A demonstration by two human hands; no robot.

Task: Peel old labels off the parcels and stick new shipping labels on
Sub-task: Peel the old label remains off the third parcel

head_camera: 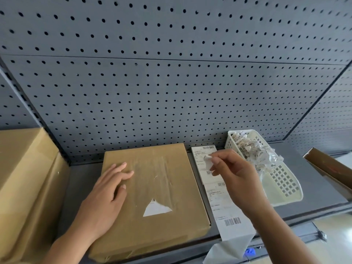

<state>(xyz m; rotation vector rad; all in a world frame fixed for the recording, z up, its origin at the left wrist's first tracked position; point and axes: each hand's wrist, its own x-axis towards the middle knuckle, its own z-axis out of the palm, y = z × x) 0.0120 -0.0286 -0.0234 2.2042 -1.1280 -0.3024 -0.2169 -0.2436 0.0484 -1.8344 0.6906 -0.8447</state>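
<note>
In the head view, the left hand (106,195) is lying flat on the brown parcel (162,168) with its fingers straight and spread, probably pinning it down so that peeling is not dragging it across the grey shelf (82,187). The right hand (236,180) is pinching a small torn label scrap (208,161) between thumb and fingertips, raised just beside the white basket (282,187) of crumpled scraps (255,151), likely heading there to drop it. The parcel is lying flat in the middle of the shelf, its long axis running from the front edge towards the pegboard (171,82). A white triangular label remnant (156,209) is sticking to its near half, apex pointing at the pegboard. The strip of new labels (224,204) is lying parallel along the parcel's right side, its near end hanging over the shelf edge.
</note>
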